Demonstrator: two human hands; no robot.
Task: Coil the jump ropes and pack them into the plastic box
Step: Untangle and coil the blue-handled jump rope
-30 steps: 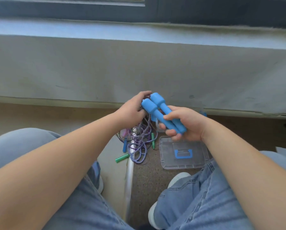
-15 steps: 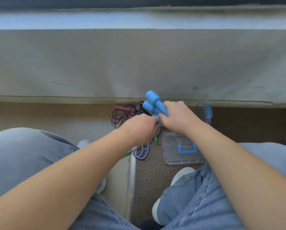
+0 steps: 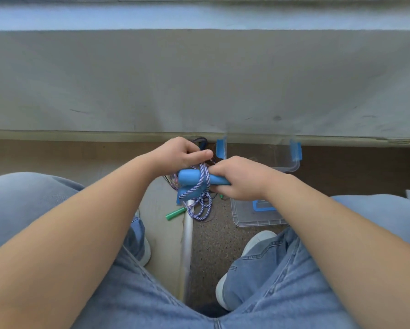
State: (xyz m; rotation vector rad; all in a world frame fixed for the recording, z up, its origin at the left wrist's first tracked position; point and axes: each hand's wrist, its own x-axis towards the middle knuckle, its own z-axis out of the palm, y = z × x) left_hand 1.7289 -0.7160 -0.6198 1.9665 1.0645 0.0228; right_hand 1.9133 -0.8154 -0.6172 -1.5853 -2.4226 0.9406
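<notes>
My right hand (image 3: 240,178) grips the two blue handles (image 3: 189,178) of a jump rope, held sideways above the floor. My left hand (image 3: 181,153) pinches the blue-and-white braided cord (image 3: 205,180), which crosses over the handles and hangs below them in loops. The clear plastic box (image 3: 291,166) with blue latches stands on the floor just behind my right hand, mostly hidden. Its clear lid (image 3: 258,218) with a blue handle lies flat in front of it.
More ropes lie on the floor under my hands: a green handle (image 3: 175,214) and dark cords (image 3: 200,140) by the wall. A grey wall runs across the back. My knees and white shoes (image 3: 258,241) frame the floor gap, with a metal floor strip (image 3: 187,245) between.
The handles have tipped from pointing up to lying sideways in my right hand. My left hand has risen and carried the cord over them. The view has tilted down a little.
</notes>
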